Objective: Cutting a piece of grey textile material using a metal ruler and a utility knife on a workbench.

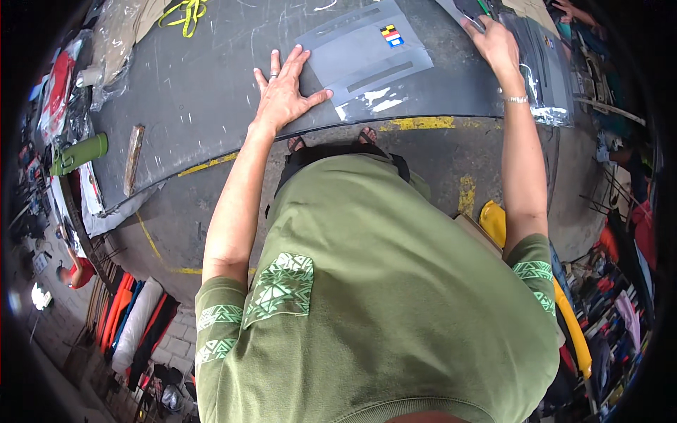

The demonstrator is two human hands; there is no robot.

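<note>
Currently, our left hand point(285, 92): palm down, fingers spread wide, gripping nothing; thumb + index tip at the left edge of the thin grey translucent plastic sheet w/ two dark strips point(345, 58), prob. to steady it.
Grey sheet: flat on the dark scratched tabletop point(190, 84), between our hands, near the table's front edge, prob. for easy reach.
Small multicoloured checked-and-striped patch point(392, 35): on the sheet, face up, toward its right side.
Our right hand point(495, 46): fingers curled by the left edge of the flat pile of grey, shiny plastic pieces point(539, 67); can't tell what's pinched, b/c detail's too small.
Glossy clear film point(384, 102): shows past the sheet's near edge.
Bright yellow strap point(189, 17), rough wooden stick point(133, 162): well left of the sheet, maybe parked there so our arms move freely.
</note>
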